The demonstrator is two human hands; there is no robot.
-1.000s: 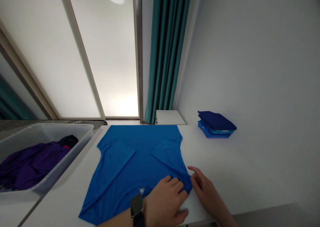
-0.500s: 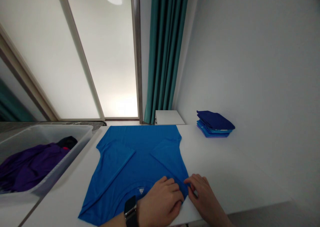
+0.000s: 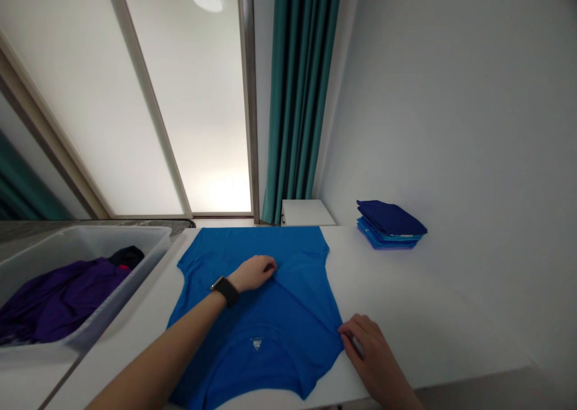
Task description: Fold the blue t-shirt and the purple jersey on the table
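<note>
A blue shirt (image 3: 265, 302) lies spread on the white table, its neckline with a small light logo towards me and its sleeves folded inward. My left hand (image 3: 253, 273), with a black watch on the wrist, is at the middle of the shirt, its fingers closed on the tip of the right-hand sleeve. At the shirt's right edge, my right hand (image 3: 367, 347) pinches the fabric between thumb and fingers. My left forearm covers part of the shirt's left side.
On the left stands a translucent bin (image 3: 155, 250) holding purple and dark clothes (image 3: 67, 296). A stack of folded blue clothes (image 3: 391, 225) sits at the table's back right, near the wall. Beyond the table is a white cabinet (image 3: 307, 211).
My left hand has moved from the shirt's lower right up and left to the sleeve tip, uncovering the near right part of the shirt. My right hand has stayed at the right edge.
</note>
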